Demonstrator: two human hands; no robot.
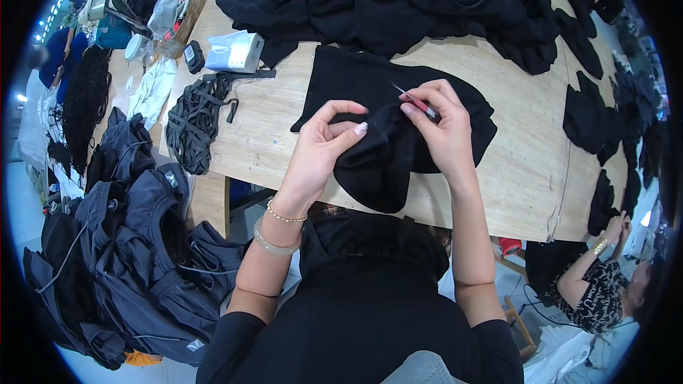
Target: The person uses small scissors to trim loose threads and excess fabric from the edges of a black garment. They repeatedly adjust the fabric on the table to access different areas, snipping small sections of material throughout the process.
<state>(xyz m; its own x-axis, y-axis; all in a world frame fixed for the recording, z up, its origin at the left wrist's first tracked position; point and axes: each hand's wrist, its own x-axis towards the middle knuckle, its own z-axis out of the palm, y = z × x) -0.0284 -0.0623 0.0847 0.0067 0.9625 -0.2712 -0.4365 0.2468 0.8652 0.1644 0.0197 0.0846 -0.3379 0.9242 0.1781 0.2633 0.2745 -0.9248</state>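
A black cloth piece (378,171) lies at the front edge of the wooden table, partly folded and hanging toward me. My left hand (320,141) is closed in a pinch, with a raised bit of this cloth between thumb and fingers. Beside it, my right hand (449,128) grips a small pointed tool (421,104) with a red handle and thin metal tip. The tip points up and left, above the cloth; its exact kind is hard to make out. Whether a thread runs between my hands does not show.
A large heap of black fabric (391,3) covers the table's far side. Dark straps (193,124), a white-and-blue box (235,52) and a small black device (193,57) sit left. Dark garments (135,242) are piled at lower left. Another person (594,288) works at right.
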